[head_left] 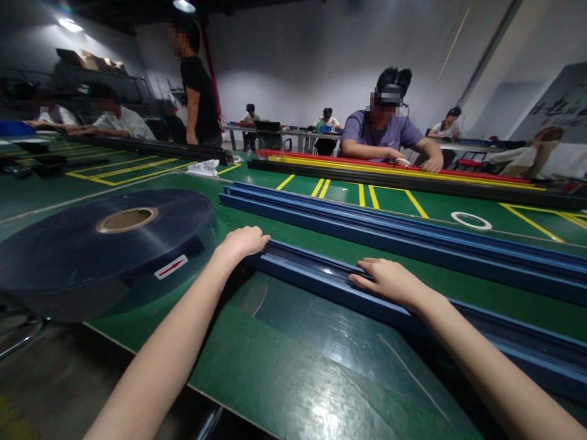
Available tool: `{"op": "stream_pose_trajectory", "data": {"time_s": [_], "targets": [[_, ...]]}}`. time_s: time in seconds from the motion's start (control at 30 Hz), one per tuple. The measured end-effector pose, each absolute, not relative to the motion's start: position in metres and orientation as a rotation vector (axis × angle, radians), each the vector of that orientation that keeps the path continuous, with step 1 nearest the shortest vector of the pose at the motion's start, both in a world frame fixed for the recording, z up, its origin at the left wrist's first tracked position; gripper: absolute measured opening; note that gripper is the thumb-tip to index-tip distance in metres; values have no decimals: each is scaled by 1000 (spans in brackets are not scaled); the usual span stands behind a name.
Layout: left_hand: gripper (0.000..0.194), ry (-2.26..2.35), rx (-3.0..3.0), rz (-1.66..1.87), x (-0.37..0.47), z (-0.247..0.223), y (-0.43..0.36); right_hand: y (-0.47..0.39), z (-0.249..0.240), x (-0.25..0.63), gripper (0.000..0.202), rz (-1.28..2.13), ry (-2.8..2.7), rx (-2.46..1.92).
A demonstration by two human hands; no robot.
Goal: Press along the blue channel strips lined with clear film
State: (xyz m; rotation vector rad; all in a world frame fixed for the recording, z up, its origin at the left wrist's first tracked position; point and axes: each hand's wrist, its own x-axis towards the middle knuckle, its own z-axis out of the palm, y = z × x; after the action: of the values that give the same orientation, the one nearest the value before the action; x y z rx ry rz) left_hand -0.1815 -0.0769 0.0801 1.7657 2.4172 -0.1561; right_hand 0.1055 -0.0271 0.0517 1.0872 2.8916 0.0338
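Observation:
A long blue channel-shaped rail point(310, 280) lies slantwise across the green table in front of me. My left hand point(244, 242) is closed at the rail's left end, its fingers curled down over it. Farther right, my right hand point(391, 279) rests across the channel with thumb and fingers apart, touching its inside and far edge. A shiny spot shows in the channel between my hands. Clear plastic film point(317, 344) lies on the table on the near side of the rail. The undersides of my fingers are hidden.
A large roll of clear film point(54, 235) with a cardboard core lies at left, overhanging the table edge. More blue rails point(395, 234) lie beyond. A white ring point(471, 220) sits farther back. Across the table, a person point(389, 130) handles red, yellow and black strips point(354, 165).

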Motion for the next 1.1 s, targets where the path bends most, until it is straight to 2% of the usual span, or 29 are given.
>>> {"op": "stream_pose_trajectory", "data": {"time_s": [0.23,0.5,0.83,1.1], "targets": [[46,2579,1721,-183,-179,87,-83,-27,51,106,43,35,2897,1089],[40,2699,1958,-12,-168,88,-88,-28,52,106,44,46,2892,1095],[36,1853,2670,286,-123,66,-82,-28,52,105,44,45,2896,1099],[36,1803,2743,265,-99,42,-85,-28,52,105,43,59,2898,1093]]}}
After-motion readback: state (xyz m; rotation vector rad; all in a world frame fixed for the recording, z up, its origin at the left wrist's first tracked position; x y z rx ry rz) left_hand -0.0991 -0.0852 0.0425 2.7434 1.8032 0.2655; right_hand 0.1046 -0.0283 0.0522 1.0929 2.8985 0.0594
